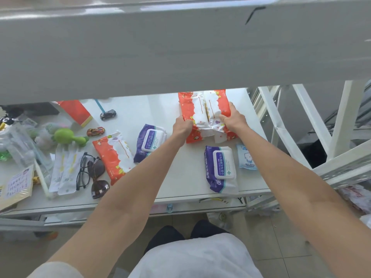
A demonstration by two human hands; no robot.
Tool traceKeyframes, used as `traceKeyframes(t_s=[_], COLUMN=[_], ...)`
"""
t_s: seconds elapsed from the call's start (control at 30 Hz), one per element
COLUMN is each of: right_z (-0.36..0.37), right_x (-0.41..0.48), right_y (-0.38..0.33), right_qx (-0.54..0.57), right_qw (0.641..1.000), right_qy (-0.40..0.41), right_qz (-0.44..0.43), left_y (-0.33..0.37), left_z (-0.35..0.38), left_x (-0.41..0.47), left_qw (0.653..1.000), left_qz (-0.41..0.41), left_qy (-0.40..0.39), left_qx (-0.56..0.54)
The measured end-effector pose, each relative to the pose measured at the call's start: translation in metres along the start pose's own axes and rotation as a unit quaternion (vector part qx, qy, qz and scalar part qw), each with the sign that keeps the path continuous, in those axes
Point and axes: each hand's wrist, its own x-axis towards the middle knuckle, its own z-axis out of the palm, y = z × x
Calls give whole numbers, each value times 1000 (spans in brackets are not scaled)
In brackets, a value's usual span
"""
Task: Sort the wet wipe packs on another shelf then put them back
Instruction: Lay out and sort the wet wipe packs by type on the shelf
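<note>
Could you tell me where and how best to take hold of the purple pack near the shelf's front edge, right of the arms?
The purple pack lies flat, lid up, its long axis running front to back. I would come from above and pinch across its two long sides at mid-length, beside the stiff white lid. The crimped ends look too floppy to hold. The small blue pack sits close on its right, so that finger needs care.

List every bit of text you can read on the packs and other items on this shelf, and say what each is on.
"75%" and "80": right purple wipe pack, upside down; other print unclear.
"80": left purple wipe pack; the rest blurred.
"WET WIPES": small blue pack, barely legible.
Orange packs, held by both hands: print too small.
Card at left: unreadable.
</note>
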Motion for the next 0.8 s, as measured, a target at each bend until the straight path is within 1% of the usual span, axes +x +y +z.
traceKeyframes(t_s=[0.1, 0.17, 0.27, 0.3, 0.33, 0.37, 0.4, 0.43, 0.47, 0.5, 0.53, 0.6, 0.63, 0.7, 0.8], right_z=[6, 12, 13, 13, 12, 11, 12, 16, 23, 33, 47, 78, 95, 127, 163], right_x=[-1, -2, -6, -9, -14, -21, -31, -42, -53, -65, -76, -98, -110, -132, -144], right_y=[-3, -5, -11, -16, -21, -28, -38, -48, -59, -71, -82, -105, -116, -132, -146], right_qx=[19, 21, 27, 18, -8, -43, -61, -52, -31, -16, -16, -46, -64, -71, -22], right_qw=[999, 999, 999, 998, 997, 992, 983, 974, 969, 972, 980, 994, 995, 993, 991], right_qy=[27, 30, 19, 29, 61, 114, 173, 216, 224, 196, 145, 12, -35, -93, -107], right_qz=[22, 28, 38, 44, 44, 32, -1, -49, -97, -127, -135, -94, -64, -2, 73], left_y=[6, 9, 26, 28, 26, 22, 16, 8, -1, -11, -19, -32, -37, -45, -52], left_z=[-7, -17, -31, -36, -44, -56, -71, -90, -111, -135, -159, -203, -218, -235, -245], left_x=[10, 11, -22, -33, -40, -46, -52, -56, -58, -58, -60, -64, -64, -59, -43], left_qw=[1000, 1000, 994, 987, 980, 972, 962, 950, 932, 911, 888, 853, 845, 842, 853], left_qz=[2, 5, 38, 60, 85, 105, 118, 115, 101, 69, 29, -55, -83, -120, -137], left_qy=[-2, -7, -3, 14, 42, 77, 117, 158, 196, 224, 246, 270, 276, 252, 202], left_qx=[10, 26, 106, 145, 176, 195, 216, 245, 288, 339, 387, 443, 451, 461, 461])
